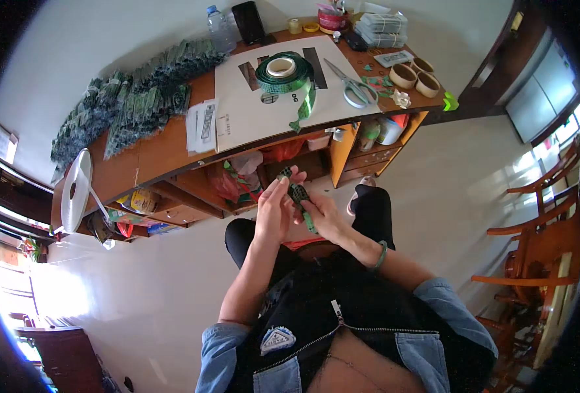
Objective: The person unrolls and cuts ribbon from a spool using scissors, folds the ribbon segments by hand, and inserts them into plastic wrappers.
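Observation:
A short piece of green ribbon (298, 192) with a dark pattern is held in front of the desk, above my lap. Its upper part is pinched by my left hand (275, 211), fingers pressed together. My right hand (326, 219) grips it lower down, and a green end hangs below those fingers. Whether the piece is folded or tied is too small to tell. On the desk, a roll of green ribbon (284, 77) lies on a white board (237, 124), its loose end trailing toward the front edge. Scissors (354, 90) lie open to its right.
Bundles of green, plastic-wrapped strips (129, 98) cover the desk's left side. A white reel (76, 190) stands at the left end. Cardboard rings (427, 85) and a white bow (401, 99) sit at the right. Open shelves (368, 157) lie below; wooden chairs (539, 242) stand right.

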`<state>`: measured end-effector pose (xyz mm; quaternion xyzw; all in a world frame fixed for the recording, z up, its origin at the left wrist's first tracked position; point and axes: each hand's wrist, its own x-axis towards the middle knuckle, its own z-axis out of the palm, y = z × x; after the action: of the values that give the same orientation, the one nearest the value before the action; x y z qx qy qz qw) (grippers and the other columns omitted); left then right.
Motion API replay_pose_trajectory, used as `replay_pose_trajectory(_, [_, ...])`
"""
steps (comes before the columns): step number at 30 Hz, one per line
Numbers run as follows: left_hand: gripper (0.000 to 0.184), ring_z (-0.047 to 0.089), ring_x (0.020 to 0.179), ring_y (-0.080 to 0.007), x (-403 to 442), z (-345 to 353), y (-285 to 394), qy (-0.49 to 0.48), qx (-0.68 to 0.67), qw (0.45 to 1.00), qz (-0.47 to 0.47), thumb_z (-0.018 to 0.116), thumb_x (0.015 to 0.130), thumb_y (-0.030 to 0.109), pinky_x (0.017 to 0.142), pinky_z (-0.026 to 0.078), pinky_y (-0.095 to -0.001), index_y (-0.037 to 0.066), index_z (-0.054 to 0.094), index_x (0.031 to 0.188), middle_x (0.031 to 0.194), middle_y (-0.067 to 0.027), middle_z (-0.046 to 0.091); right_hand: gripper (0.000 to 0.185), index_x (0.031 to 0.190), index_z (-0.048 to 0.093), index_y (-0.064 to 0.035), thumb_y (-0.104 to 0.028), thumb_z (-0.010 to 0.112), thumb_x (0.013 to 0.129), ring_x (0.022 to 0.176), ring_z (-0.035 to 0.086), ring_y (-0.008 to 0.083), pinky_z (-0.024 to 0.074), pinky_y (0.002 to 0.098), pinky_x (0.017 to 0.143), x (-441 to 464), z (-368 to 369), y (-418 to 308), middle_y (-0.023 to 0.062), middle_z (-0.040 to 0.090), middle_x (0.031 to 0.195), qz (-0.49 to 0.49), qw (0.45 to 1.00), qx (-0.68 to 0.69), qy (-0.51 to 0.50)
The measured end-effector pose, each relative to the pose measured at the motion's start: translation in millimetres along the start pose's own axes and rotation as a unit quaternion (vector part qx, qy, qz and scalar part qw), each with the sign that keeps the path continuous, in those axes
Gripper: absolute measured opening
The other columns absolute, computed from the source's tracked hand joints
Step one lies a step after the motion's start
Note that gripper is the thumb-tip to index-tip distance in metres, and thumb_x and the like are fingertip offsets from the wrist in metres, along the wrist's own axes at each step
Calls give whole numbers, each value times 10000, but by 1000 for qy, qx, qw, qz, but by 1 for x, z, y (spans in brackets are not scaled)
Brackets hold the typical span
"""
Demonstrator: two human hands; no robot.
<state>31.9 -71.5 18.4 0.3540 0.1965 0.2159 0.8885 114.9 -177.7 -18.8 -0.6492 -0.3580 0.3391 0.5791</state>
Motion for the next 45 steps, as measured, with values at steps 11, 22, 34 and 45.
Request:
replay_pose_trajectory(11, [239, 586, 853, -228, 20, -29, 0, -84, 733, 614, 279, 464, 867, 36, 738, 483, -345, 9, 556, 1086, 1000, -102, 610, 303, 808, 570, -27, -281, 453, 925, 542, 502, 125, 400, 251, 496, 20, -36, -37, 42, 557, 667, 295, 906, 297, -54])
replay_pose_trajectory(22, [327, 580, 703, -112, 29, 7, 18, -121, 581, 797, 109, 579, 769, 2, 637, 471, -250, 18, 584, 1096, 837, -99, 653, 312, 769, 556, -8, -267, 465, 918, 504, 482, 70, 382, 211, 448, 26, -63, -16, 2, 528, 629, 173, 976, -22, -129])
replay_pose_trajectory(34, [240, 566, 680, -87, 46, 12, 17, -104, 558, 816, 114, 579, 811, 55, 598, 457, -230, 13, 610, 1045, 835, -48, 652, 299, 898, 556, -9, -267, 413, 941, 561, 509, 113, 420, 236, 530, 25, -62, -4, 28, 535, 687, 125, 973, 102, -164])
replay_pose_trajectory(45, [317, 535, 699, -82, 9, -9, -58, 19, 340, 938, -67, 587, 845, 159, 589, 433, -211, -6, 558, 1115, 857, -34, 603, 258, 890, 529, -37, -270, 429, 940, 612, 481, 96, 412, 243, 573, 45, -36, 5, 11, 508, 703, 76, 928, 361, 61])
